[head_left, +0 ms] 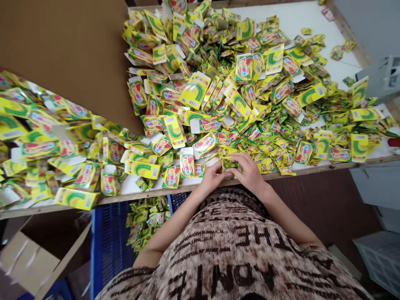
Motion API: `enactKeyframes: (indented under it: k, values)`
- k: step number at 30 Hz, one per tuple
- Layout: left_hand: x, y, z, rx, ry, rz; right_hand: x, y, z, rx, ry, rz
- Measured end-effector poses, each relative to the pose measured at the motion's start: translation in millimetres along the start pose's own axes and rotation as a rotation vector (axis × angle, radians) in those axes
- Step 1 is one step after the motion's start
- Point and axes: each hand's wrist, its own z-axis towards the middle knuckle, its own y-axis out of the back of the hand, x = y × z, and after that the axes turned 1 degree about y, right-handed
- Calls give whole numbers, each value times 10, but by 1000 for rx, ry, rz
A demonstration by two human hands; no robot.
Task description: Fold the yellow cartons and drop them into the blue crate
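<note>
Both hands meet at the front edge of the table, close to my body. My left hand (pixel 213 177) is closed with thumb and fingers on a small yellow-green packet (pixel 228 163). From the other side, my right hand (pixel 249 171) pinches at the same packet, its fingers curled over the top. The fingers cover much of it, so its exact form is hard to make out. Just left of the hands stands a small printed carton (pixel 187 162), with another carton (pixel 171 177) beside it. Small wrapped packets (pixel 275 150) lie heaped to the right of the hands.
A big heap of yellow cartons (pixel 195 89) and packets covers much of the white tabletop (pixel 300 16). A large cardboard sheet (pixel 68 54) stands at the left. Below the table are a blue crate (pixel 109 241), packets (pixel 146 221) and an open cardboard box (pixel 31 258).
</note>
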Motion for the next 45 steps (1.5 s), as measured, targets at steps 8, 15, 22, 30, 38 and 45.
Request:
enactKeyframes:
  k: [8,15,22,30,38,45]
  values:
    - [-21,-90,16,60,-46,-132,23,117,189,91,175,-152]
    - [-45,-103,95,104,-106,15,38,317,379,391,353,-467]
    - [67,-118,118,151,-87,-126,-168,361,345,522,191,-261]
    - [72,-79,42,186,-50,-220,-128,234,-48,-103,-431,355]
    - [-23,-17,65,76,32,-277,-89,-76,-82,-80,-815,872]
    - [-79,-5,167,-223,-29,-142,-180,-69,30,-87,-633,720]
